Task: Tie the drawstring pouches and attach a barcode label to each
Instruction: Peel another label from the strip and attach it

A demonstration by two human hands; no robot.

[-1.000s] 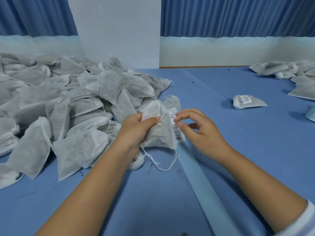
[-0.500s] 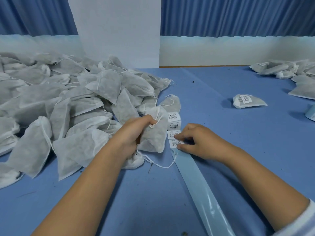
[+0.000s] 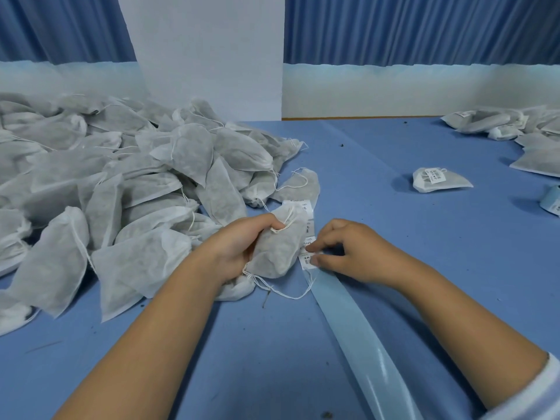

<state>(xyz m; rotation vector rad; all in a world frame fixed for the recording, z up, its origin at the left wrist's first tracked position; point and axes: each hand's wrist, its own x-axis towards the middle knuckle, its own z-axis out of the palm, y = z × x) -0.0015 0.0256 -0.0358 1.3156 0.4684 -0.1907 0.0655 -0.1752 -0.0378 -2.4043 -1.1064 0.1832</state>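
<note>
My left hand (image 3: 239,242) grips a filled white drawstring pouch (image 3: 280,248) at the centre of the blue table, its loose strings trailing toward me. A strip of barcode labels (image 3: 307,230) on pale blue backing tape (image 3: 354,325) runs from beside the pouch toward the near edge. My right hand (image 3: 348,253) rests on the strip just right of the pouch, with thumb and forefinger pinching the nearest label.
A big heap of white pouches (image 3: 106,189) fills the left side of the table. One labelled pouch (image 3: 436,180) lies alone at right, with several more (image 3: 515,128) at the far right. A label roll (image 3: 553,203) sits at the right edge.
My right hand came down from the raised pouch onto the label strip and now pinches a label. My left hand lowered the pouch to the table.
</note>
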